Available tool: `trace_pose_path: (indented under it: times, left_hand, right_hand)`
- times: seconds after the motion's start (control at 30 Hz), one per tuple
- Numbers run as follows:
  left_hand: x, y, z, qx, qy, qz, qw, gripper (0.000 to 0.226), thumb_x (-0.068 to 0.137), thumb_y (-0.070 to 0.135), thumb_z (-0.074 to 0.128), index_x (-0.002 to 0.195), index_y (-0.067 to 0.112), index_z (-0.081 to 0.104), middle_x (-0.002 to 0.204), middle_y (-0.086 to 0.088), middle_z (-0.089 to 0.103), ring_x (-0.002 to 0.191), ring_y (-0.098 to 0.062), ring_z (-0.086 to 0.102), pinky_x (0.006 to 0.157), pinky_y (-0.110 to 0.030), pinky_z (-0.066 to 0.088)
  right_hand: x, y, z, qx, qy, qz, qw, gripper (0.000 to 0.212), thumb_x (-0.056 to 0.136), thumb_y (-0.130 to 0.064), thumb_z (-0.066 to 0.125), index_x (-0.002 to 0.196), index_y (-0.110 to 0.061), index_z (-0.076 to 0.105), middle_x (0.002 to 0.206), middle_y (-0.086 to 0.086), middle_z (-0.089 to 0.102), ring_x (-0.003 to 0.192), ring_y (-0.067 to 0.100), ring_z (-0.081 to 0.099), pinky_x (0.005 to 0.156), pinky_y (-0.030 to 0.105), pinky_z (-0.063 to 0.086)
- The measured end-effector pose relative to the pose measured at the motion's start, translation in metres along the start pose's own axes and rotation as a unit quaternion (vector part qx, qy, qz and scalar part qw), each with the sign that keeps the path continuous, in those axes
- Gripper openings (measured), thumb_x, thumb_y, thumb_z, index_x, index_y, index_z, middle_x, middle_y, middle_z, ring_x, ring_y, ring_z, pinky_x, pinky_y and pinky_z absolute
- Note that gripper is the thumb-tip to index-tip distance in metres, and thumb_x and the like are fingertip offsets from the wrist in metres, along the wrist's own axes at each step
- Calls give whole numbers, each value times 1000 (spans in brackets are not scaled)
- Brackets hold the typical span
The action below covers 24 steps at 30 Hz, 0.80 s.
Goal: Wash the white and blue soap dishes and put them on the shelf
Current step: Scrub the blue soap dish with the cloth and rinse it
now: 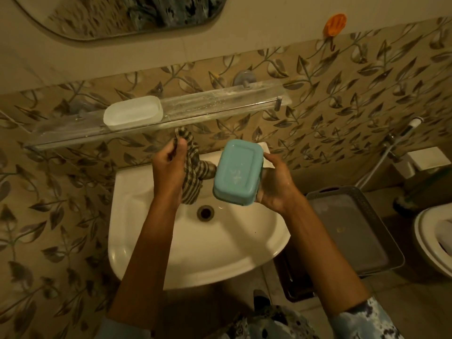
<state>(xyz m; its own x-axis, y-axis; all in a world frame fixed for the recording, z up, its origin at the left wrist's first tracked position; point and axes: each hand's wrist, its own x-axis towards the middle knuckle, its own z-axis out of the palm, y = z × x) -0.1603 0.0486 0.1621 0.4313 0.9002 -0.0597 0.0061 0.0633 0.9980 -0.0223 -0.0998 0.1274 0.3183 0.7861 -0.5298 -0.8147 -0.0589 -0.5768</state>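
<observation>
The white soap dish (pixel 133 113) sits on the glass shelf (pixel 220 104) above the basin, left of the shelf's middle. My right hand (pixel 276 185) grips the blue soap dish (pixel 238 172) from its right side, holding it tilted over the white sink (pixel 186 245) with its hollow facing me. My left hand (pixel 168 171) is closed around a striped cloth (pixel 194 174), which hangs down over the tap area between the two hands. The tap itself is hidden behind the cloth and the blue dish.
A mirror (pixel 117 15) hangs above the shelf. An orange hook (pixel 335 24) is stuck on the wall at upper right. A grey lidded bin (pixel 352 231) stands right of the sink, a toilet (pixel 435 238) at the far right edge, and a spray hose (pixel 401 135) on the wall.
</observation>
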Motion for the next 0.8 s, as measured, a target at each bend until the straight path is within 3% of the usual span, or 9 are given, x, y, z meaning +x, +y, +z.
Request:
trace_pose_path:
  times: [0.1,0.2,0.3,0.4,0.57,0.67,0.8]
  left_hand:
    - [-9,9,3,-43,24,39,998,23,88,27,62,110,19,62,104,-1,69,102,-15,65,98,-42,50]
    - [-15,22,9,-63,21,80,995,17,88,19,63,102,26,59,97,7,68,94,-6,66,90,-32,53]
    - [-24,36,17,-61,-6,121,991,11,85,22,65,96,26,66,94,4,71,93,-12,67,87,-35,53]
    - [-34,47,26,-46,-27,140,989,14,85,22,65,96,16,70,90,0,72,90,-16,67,86,-38,55]
    - [-38,56,30,-13,-19,207,978,26,87,22,62,103,3,69,87,-1,70,85,-12,65,78,-30,54]
    - [-40,52,38,91,-54,287,952,25,88,22,59,109,11,66,103,-7,63,95,-11,60,80,-22,51]
    - [-45,28,54,209,-92,364,903,25,88,13,61,112,10,67,111,-4,57,105,-18,55,90,-34,50]
  right_hand:
    - [-1,-2,2,45,-80,-37,995,50,94,-38,44,134,-9,52,128,15,60,106,29,65,86,42,56]
    - [0,0,0,95,-164,-81,979,50,89,-32,54,133,-8,52,126,15,61,111,28,63,94,43,52]
    - [-1,-1,2,107,-217,-112,964,57,79,-31,72,129,-10,56,127,14,62,115,27,61,94,43,53]
    - [-2,-5,6,93,-222,-139,961,63,77,-33,74,132,-10,53,127,13,62,116,27,61,96,44,52]
    - [1,-10,7,47,-206,-210,955,52,90,-32,50,135,-8,43,119,10,66,110,25,64,94,45,52]
    - [2,-8,11,16,-196,-242,950,55,89,-37,54,135,-9,43,121,12,63,109,27,63,88,47,55]
    - [8,-2,13,57,-155,-240,957,69,85,-46,55,140,-7,38,123,16,60,106,29,63,81,44,55]
